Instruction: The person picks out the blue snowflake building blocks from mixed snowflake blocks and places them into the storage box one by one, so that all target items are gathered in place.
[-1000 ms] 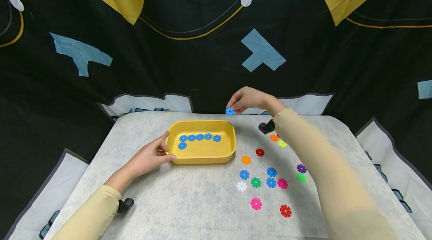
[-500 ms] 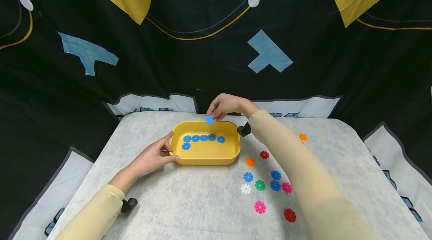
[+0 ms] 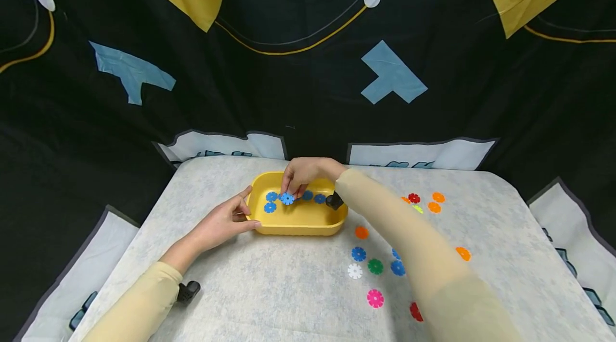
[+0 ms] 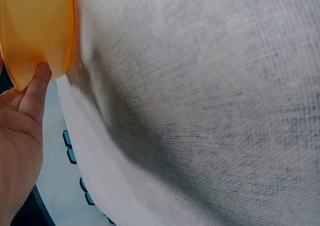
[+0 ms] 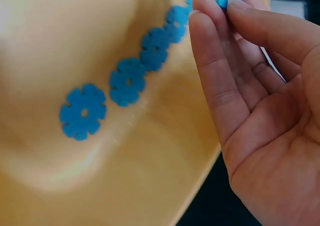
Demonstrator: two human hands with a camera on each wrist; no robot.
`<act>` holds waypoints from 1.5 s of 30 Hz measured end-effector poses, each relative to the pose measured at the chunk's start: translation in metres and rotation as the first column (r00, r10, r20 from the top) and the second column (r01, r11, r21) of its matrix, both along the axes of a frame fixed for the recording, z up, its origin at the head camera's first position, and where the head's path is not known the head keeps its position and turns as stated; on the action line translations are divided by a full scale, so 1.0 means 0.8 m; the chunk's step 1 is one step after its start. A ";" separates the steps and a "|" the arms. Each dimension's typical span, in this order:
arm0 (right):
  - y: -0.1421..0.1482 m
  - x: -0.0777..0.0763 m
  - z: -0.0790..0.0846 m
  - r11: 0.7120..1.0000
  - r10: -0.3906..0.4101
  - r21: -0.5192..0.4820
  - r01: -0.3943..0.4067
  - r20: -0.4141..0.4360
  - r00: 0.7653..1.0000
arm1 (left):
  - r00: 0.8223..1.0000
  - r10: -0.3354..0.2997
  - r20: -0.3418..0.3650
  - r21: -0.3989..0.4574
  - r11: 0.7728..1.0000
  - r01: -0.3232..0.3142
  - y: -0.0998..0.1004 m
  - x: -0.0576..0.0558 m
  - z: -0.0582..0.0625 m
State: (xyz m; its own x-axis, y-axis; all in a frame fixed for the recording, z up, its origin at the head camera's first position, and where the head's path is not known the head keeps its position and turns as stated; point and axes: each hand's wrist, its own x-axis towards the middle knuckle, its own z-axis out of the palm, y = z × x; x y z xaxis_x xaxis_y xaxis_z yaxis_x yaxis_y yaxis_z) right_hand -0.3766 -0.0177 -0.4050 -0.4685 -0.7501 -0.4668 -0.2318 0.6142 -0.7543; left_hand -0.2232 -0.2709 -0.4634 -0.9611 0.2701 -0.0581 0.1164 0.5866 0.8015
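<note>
A yellow plastic tray (image 3: 299, 230) stands on the table. My left hand (image 3: 217, 225) grips its left end, the thumb at the near corner and the fingers at the far side. In the left wrist view a fingertip lies against the tray's outer wall (image 4: 37, 20). Over the tray, my right hand (image 3: 309, 172) pinches a blue notched snowflake disc (image 3: 287, 199) between thumb and fingers. Below it, several like blue discs (image 3: 320, 199) lie inside in a bent row, partly hidden by the hand. The right wrist view shows part of this row (image 5: 127, 81) along the tray floor.
Loose discs lie on the white cloth (image 3: 269, 283) right of the tray: orange (image 3: 362, 232), blue (image 3: 358, 254), white (image 3: 354, 271), green (image 3: 375, 266), pink (image 3: 375, 298) and others. The right sleeve (image 3: 399, 224) covers some. A black curtain (image 3: 308, 96) hangs behind the table.
My right hand has carried the blue disc left and down, from beyond the tray's far right corner to inside the tray. The left hand keeps its grip. The view has shifted slightly.
</note>
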 end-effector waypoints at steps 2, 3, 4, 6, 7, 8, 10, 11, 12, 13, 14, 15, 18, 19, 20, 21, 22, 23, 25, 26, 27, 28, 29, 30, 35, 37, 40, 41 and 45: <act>-0.004 0.002 -0.006 1.000 0.013 0.020 -0.013 -0.001 1.000 | 1.000 0.000 -0.001 -0.005 1.000 0.000 0.001 0.000 0.001; -0.006 0.003 -0.008 0.999 0.017 0.027 -0.017 -0.003 1.000 | 1.000 0.002 -0.001 -0.008 1.000 -0.002 0.001 0.000 0.001; -0.008 0.004 -0.010 0.999 0.018 0.032 -0.018 -0.004 1.000 | 1.000 0.002 -0.002 -0.011 1.000 -0.002 0.001 -0.001 0.001; -0.012 0.005 -0.014 0.999 0.017 0.040 -0.017 -0.010 1.000 | 1.000 0.004 -0.006 -0.018 1.000 -0.004 0.001 -0.001 0.001; -0.014 0.005 -0.015 0.999 0.017 0.044 -0.016 -0.015 1.000 | 1.000 0.004 -0.006 -0.017 1.000 -0.004 0.001 -0.001 0.001; -0.015 0.006 -0.017 0.999 0.015 0.048 -0.014 -0.022 1.000 | 1.000 0.005 -0.007 -0.017 1.000 -0.005 0.001 -0.001 0.001; -0.017 0.007 -0.019 0.998 0.014 0.057 -0.012 -0.030 0.999 | 1.000 0.003 -0.007 -0.017 1.000 -0.003 0.001 -0.001 0.001; -0.018 0.007 -0.020 0.998 0.017 0.063 -0.015 -0.035 0.999 | 1.000 0.003 -0.006 -0.019 1.000 -0.003 0.001 -0.001 0.001; -0.018 0.008 -0.022 0.998 0.019 0.066 -0.017 -0.038 0.999 | 1.000 0.002 -0.004 -0.018 1.000 -0.002 0.001 -0.001 0.001; -0.019 0.008 -0.023 0.997 0.022 0.070 -0.019 -0.044 0.999 | 1.000 0.001 -0.003 -0.017 1.000 -0.001 0.001 0.000 0.001; -0.019 0.008 -0.024 0.997 0.024 0.071 -0.021 -0.049 0.999 | 1.000 0.001 -0.001 -0.018 1.000 -0.001 0.001 0.000 0.001; -0.019 0.009 -0.026 0.997 0.029 0.072 -0.025 -0.056 0.998 | 1.000 0.000 0.000 -0.017 1.000 0.000 0.001 0.000 0.002; -0.020 0.010 -0.029 0.997 0.033 0.072 -0.028 -0.074 0.997 | 1.000 -0.003 0.000 -0.015 1.000 0.003 0.001 0.001 0.003; -0.020 0.011 -0.031 0.997 0.031 0.071 -0.025 -0.081 0.996 | 1.000 -0.004 0.000 -0.013 1.000 0.004 0.001 0.001 0.003; -0.020 0.011 -0.031 0.997 0.029 0.070 -0.024 -0.084 0.996 | 1.000 -0.005 0.001 -0.012 1.000 0.005 0.001 0.001 0.003; -0.020 0.012 -0.032 0.997 0.026 0.070 -0.020 -0.085 0.996 | 1.000 -0.007 0.001 -0.010 1.000 0.007 0.001 0.001 0.003; -0.020 0.012 -0.032 0.998 0.018 0.068 -0.013 -0.082 0.996 | 1.000 -0.007 0.001 -0.009 1.000 0.007 0.001 0.001 0.003; -0.020 0.013 -0.032 0.998 0.011 0.067 -0.006 -0.081 0.997 | 1.000 -0.009 -0.001 -0.008 1.000 0.009 0.000 0.001 0.003; -0.021 0.014 -0.033 0.998 -0.003 0.063 0.007 -0.075 0.997 | 1.000 -0.010 -0.002 -0.005 1.000 0.010 0.000 0.001 0.003; -0.021 0.014 -0.033 0.998 -0.007 0.063 0.012 -0.072 0.997 | 1.000 -0.010 -0.004 -0.005 1.000 0.010 0.001 0.001 0.003; -0.021 0.014 -0.033 0.998 -0.012 0.063 0.017 -0.072 0.997 | 1.000 -0.009 -0.005 -0.005 1.000 0.009 0.001 0.001 0.002; -0.021 0.014 -0.033 0.998 -0.016 0.063 0.020 -0.073 0.997 | 1.000 -0.008 -0.006 -0.005 1.000 0.008 0.001 0.001 0.002; -0.021 0.014 -0.033 0.998 -0.018 0.064 0.023 -0.076 0.997 | 1.000 -0.008 -0.007 -0.005 1.000 0.008 0.001 0.001 0.002; -0.021 0.014 -0.033 0.998 -0.019 0.066 0.024 -0.078 0.997 | 1.000 -0.007 -0.006 -0.006 1.000 0.007 0.001 0.001 0.002; -0.020 0.016 -0.032 0.997 -0.026 0.073 0.033 -0.092 0.995 | 1.000 -0.003 -0.001 -0.010 1.000 0.003 0.002 0.001 0.001; -0.020 0.017 -0.032 0.997 -0.031 0.073 0.038 -0.094 0.995 | 1.000 -0.002 0.001 -0.010 1.000 0.002 0.002 0.002 0.001; -0.020 0.018 -0.033 0.996 -0.042 0.071 0.049 -0.094 0.995 | 1.000 0.000 0.000 -0.012 1.000 0.000 0.002 0.002 0.001; -0.020 0.018 -0.033 0.996 -0.044 0.072 0.051 -0.093 0.995 | 1.000 0.000 0.000 -0.015 1.000 0.000 0.002 0.002 0.001; -0.021 0.017 -0.033 0.995 -0.054 0.077 0.061 -0.092 0.994 | 1.000 0.002 -0.001 -0.024 1.000 -0.003 0.001 0.001 0.000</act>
